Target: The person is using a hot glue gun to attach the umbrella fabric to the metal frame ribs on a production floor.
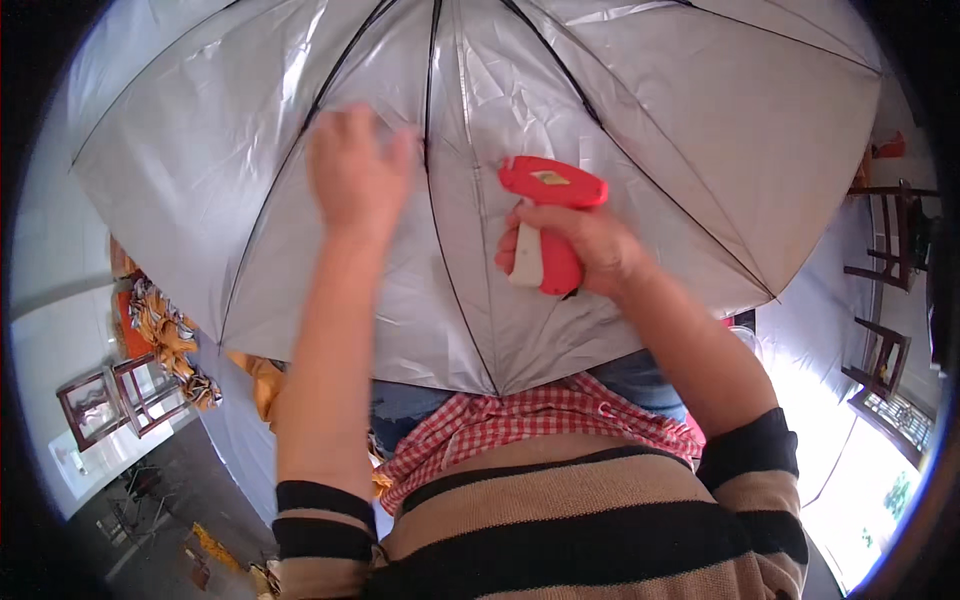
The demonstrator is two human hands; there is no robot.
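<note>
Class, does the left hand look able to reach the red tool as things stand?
Probably yes: the blurred left hand seems empty, and only silver umbrella fabric and a black rib show between it and the red tool, which the right hand, however, holds.

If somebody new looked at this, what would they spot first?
Probably the big silver umbrella, spread open across the top and middle. Next, what looks like a bright red-and-white tagging gun, just right of centre in the right hand. Then the blurred left hand, over the umbrella, left of centre.
</note>
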